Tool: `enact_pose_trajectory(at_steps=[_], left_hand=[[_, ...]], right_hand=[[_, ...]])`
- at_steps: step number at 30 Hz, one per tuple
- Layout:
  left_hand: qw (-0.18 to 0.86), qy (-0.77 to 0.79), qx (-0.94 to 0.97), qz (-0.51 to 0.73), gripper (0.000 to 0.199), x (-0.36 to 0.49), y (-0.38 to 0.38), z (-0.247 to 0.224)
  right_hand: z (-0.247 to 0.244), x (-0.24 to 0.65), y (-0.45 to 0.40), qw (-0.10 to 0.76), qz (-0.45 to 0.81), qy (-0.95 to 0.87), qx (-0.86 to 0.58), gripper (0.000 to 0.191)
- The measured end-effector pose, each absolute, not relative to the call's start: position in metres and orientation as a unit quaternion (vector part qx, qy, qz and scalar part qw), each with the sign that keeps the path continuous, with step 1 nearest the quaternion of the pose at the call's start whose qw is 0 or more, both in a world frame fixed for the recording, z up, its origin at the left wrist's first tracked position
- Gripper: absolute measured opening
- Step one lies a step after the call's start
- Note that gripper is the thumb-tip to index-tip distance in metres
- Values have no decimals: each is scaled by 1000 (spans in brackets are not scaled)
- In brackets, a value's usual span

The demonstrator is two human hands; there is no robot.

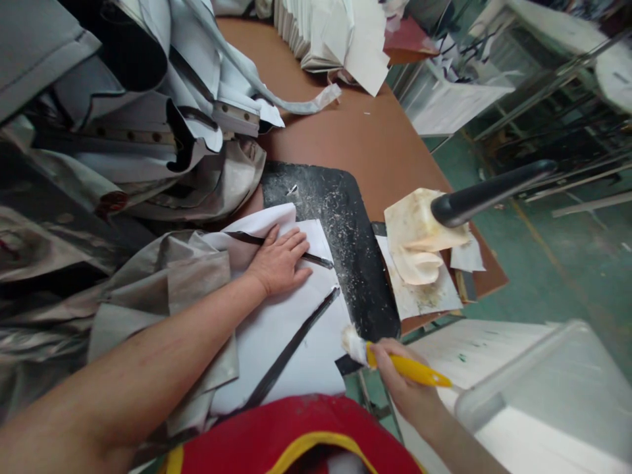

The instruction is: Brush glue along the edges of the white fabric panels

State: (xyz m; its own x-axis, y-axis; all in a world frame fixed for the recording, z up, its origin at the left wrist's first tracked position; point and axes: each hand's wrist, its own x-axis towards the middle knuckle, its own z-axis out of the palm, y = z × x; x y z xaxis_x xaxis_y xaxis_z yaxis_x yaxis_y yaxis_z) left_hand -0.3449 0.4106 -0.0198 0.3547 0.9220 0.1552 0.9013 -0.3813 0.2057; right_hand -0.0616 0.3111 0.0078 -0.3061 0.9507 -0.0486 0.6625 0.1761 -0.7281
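Note:
My left hand (282,260) lies with fingers apart on a white sheet of material (291,322) that has two dark strips along it. Part of the sheet rests over a black board (340,230) speckled with white bits. In my right hand (402,382) is a brush with a yellow handle (419,370). Its pale, coated bristles (353,343) are at the right edge of the white sheet; whether they touch it I cannot tell. A small dark piece (348,364) shows just below the bristles.
On the left is a heap of white and grey pieces (197,85). A stack of white pieces (320,29) stands at the back of the brown table (375,151). Right of the board, a black handle (494,191) sticks out over a stained cream cloth (415,224). White bins (543,388) stand lower right.

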Motion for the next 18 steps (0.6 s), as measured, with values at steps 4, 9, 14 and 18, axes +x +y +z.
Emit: enact_pose_trajectory(at_steps=[4, 9, 14, 18], left_hand=[[44, 557, 820, 123, 48, -345, 410, -18], [44, 558, 821, 114, 50, -347, 409, -17], [47, 558, 820, 119, 50, -349, 409, -17], [54, 557, 819, 126, 50, -351, 408, -16]], right_hand=[[27, -49, 306, 211, 316, -732, -566, 27], [33, -86, 376, 295, 305, -749, -509, 22], [21, -101, 405, 295, 275, -767, -500, 25], [25, -102, 408, 268, 273, -799, -465, 24]])
